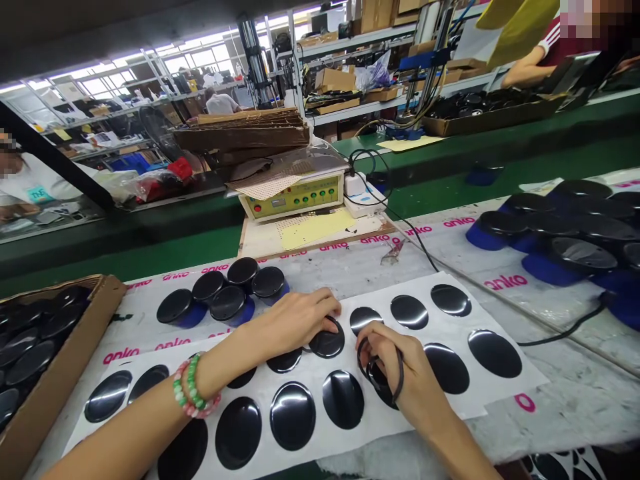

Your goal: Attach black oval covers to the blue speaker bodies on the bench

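Observation:
White sheets (pixel 400 341) carry rows of glossy black round discs (pixel 293 417). My left hand (pixel 300 321), with a green and pink bead bracelet at the wrist, reaches across the sheet. Its fingers are bent onto the edge of a black round piece (pixel 331 343) lying over the upper row. Close by on the right, my right hand (pixel 400 363) has its fingers curled around a thin black ring (pixel 400 379), held tilted above a disc of the lower row. The fingertips of the right hand are partly hidden.
Blue-sided round parts with black tops stand behind my left arm (pixel 230 303) and at right (pixel 580 250). A cardboard box (pixel 100 307) of black parts sits at left. A control box (pixel 295 199) with cables stands behind. A co-worker's arm (pixel 527 70) shows at upper right.

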`<state>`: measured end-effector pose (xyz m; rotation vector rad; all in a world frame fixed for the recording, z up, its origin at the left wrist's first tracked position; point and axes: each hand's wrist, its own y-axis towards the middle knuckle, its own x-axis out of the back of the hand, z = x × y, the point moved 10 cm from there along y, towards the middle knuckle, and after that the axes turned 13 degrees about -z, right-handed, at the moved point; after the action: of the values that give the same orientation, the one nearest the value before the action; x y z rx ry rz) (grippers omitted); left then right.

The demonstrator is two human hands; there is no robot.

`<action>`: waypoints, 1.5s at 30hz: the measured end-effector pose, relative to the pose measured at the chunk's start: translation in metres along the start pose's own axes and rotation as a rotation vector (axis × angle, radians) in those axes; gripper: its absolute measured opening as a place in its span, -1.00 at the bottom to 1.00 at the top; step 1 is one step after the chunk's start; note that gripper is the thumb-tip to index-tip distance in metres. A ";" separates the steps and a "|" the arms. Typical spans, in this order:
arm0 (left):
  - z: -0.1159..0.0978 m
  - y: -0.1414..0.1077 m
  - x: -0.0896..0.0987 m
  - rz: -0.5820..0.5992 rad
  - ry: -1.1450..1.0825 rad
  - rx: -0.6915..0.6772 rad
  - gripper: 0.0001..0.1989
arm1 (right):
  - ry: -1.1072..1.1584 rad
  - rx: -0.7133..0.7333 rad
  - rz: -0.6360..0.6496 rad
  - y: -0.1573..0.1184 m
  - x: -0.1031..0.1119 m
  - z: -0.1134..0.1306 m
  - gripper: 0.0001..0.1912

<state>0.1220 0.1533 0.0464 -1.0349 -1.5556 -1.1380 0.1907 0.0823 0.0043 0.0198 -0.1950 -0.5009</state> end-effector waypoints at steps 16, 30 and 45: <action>-0.015 -0.025 0.032 -0.206 -0.219 -0.107 -0.81 | -0.064 0.008 -0.062 0.001 0.003 0.005 -0.69; 0.008 -0.103 0.064 -0.203 -0.560 0.537 -0.84 | 0.061 0.020 -0.058 0.004 0.024 0.009 -0.63; -0.014 -0.081 0.002 0.057 0.025 0.083 -0.92 | 0.223 -0.137 0.311 -0.039 -0.069 0.010 -0.49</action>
<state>0.0468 0.1223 0.0349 -0.9999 -1.5309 -1.0350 0.1110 0.0812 -0.0013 -0.0875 0.0553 -0.1985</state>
